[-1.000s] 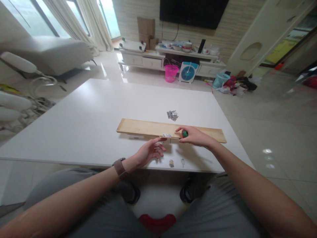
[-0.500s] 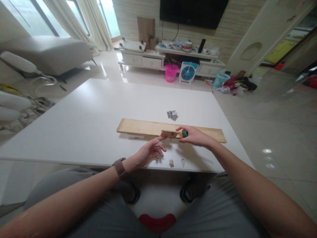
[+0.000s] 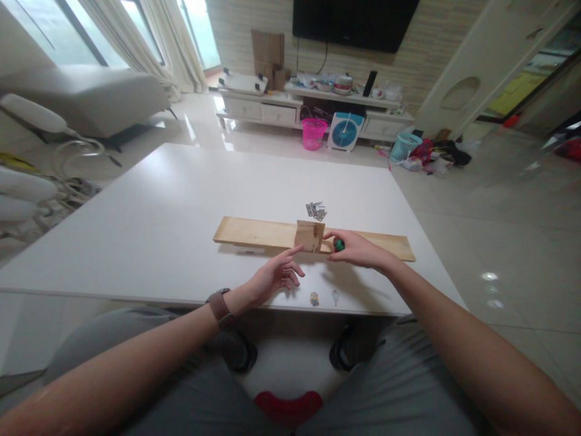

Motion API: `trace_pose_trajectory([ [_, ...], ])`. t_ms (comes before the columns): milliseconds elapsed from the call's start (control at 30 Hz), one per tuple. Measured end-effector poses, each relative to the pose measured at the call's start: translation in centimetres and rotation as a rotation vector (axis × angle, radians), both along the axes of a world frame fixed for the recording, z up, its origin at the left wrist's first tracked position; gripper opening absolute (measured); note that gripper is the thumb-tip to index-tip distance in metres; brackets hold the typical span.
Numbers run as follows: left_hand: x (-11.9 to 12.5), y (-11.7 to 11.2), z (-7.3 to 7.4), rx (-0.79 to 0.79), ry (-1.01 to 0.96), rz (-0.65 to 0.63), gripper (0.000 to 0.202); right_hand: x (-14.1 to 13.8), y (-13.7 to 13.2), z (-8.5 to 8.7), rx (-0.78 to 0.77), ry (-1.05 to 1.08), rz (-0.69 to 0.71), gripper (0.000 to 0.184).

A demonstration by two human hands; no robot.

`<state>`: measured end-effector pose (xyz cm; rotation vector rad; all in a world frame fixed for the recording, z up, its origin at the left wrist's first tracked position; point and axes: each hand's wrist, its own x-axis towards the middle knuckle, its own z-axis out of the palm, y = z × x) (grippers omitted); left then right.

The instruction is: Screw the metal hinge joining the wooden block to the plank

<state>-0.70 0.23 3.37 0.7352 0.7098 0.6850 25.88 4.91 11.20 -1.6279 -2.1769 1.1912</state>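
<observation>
A long pale wooden board lies across the white table. A small wooden block stands tilted up at the board's front edge, near its middle. My left hand is just in front of the block, index finger stretched toward its lower corner, other fingers loosely curled. My right hand rests on the board right of the block, closed round a small green-handled tool. Several small metal hinges lie behind the board.
Two small stickers or keys lie near the table's front edge. Beyond the table are a TV stand, a pink basket, a small fan and clutter on the floor. A grey sofa stands at the left.
The small wooden block has swung up from lying flat against the board's front edge to standing upright. Both hands have stayed almost where they were.
</observation>
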Motion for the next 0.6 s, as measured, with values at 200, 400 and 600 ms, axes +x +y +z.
trace_pose_trajectory([
  [200, 0.07, -0.09, 0.24, 0.027, -0.002, 0.063, 0.079, 0.04, 0.07, 0.03, 0.022, -0.042, 0.000, 0.050],
  [400, 0.21, -0.15, 0.46, 0.031, 0.012, 0.059, 0.082, 0.01, 0.04, 0.02, 0.018, -0.038, 0.010, 0.049],
  [600, 0.24, -0.12, 0.60, 0.056, 0.036, 0.056, 0.087, -0.01, 0.14, -0.16, 0.032, -0.048, 0.019, 0.049],
])
